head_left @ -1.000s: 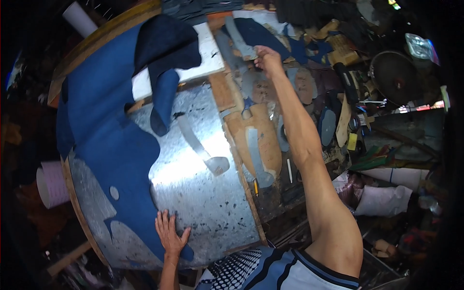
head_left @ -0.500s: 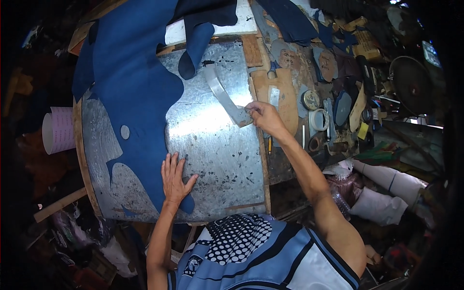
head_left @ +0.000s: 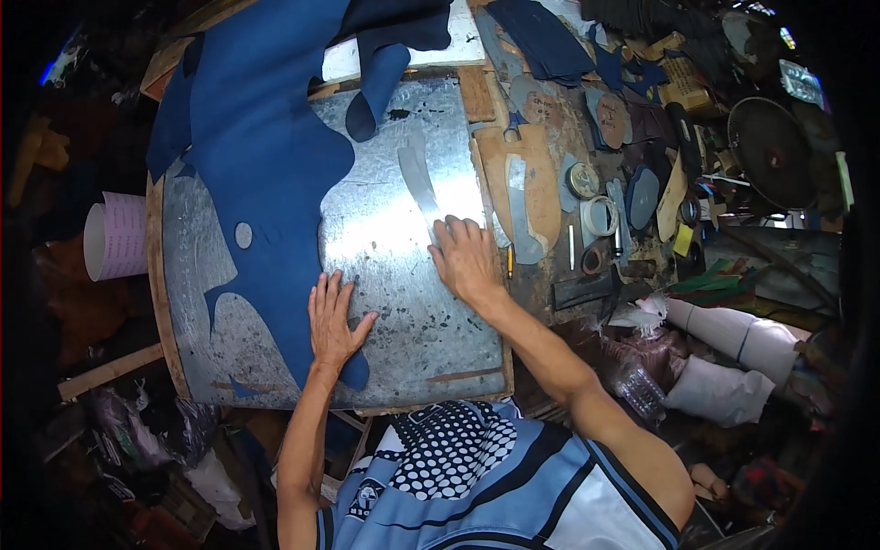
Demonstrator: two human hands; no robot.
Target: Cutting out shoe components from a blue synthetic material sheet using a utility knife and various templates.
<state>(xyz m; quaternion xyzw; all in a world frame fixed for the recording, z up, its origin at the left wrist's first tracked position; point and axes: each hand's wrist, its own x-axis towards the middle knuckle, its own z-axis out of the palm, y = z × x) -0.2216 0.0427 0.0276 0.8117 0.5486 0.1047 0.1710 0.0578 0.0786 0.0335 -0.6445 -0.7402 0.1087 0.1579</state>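
A large blue leather hide (head_left: 266,147) drapes over a metal-topped table (head_left: 394,339), with its wavy right edge beside my left hand (head_left: 335,321). That hand is laid palm down, fingers spread, at the edge of the hide's lower end. My right hand (head_left: 466,261) is curled over the lower part of a grey curved strip (head_left: 418,179), which looks like a pattern template. Its fingers and palm cover that end, so its shape there is hidden. The strip's upper end rests on the bare metal, apart from the hide.
Right of the metal sheet lie a brown pattern piece (head_left: 550,197) with a grey curved template (head_left: 518,211) on it, a tape roll (head_left: 600,217), a round tin (head_left: 583,181) and a yellow pencil (head_left: 510,262). A fan (head_left: 775,151) stands at far right.
My right hand has come off its pinch at the strip's near right end and moved left, now over the strip. The strip has shifted slightly toward me. My left hand stays on the hide's edge.
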